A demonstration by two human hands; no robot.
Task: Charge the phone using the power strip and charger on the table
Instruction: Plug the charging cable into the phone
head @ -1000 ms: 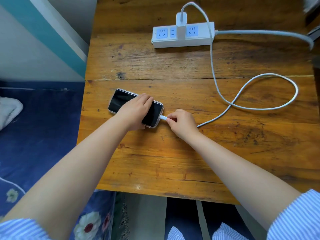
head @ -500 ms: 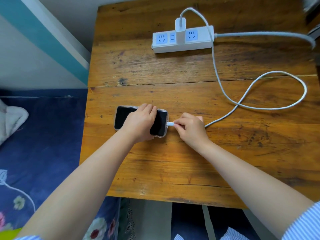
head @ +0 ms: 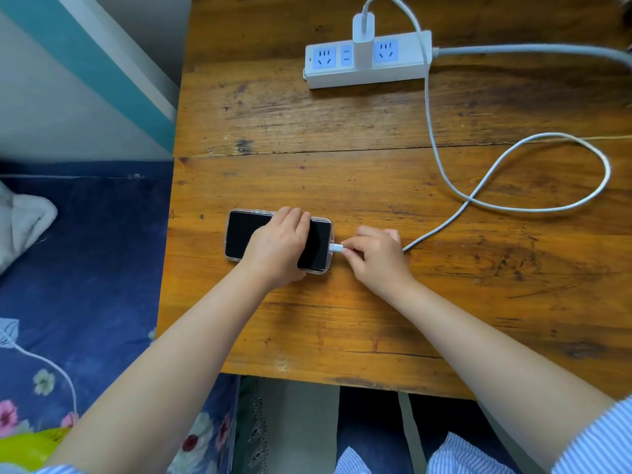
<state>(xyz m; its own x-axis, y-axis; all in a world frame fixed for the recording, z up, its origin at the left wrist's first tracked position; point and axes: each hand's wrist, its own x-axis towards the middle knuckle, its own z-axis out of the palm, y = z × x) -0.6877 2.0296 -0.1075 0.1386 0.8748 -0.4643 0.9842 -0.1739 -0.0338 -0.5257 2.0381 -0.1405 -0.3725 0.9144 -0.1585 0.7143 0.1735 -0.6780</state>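
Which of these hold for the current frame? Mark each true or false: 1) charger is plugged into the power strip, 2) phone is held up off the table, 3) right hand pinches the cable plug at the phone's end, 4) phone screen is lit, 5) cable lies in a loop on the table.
1) The charger is plugged into the power strip. True.
2) The phone is held up off the table. False: it lies flat on the wood, the left hand pressing on it.
3) The right hand pinches the cable plug at the phone's end. True.
4) The screen is lit. False: it is dark.
5) The cable loops on the table. True.
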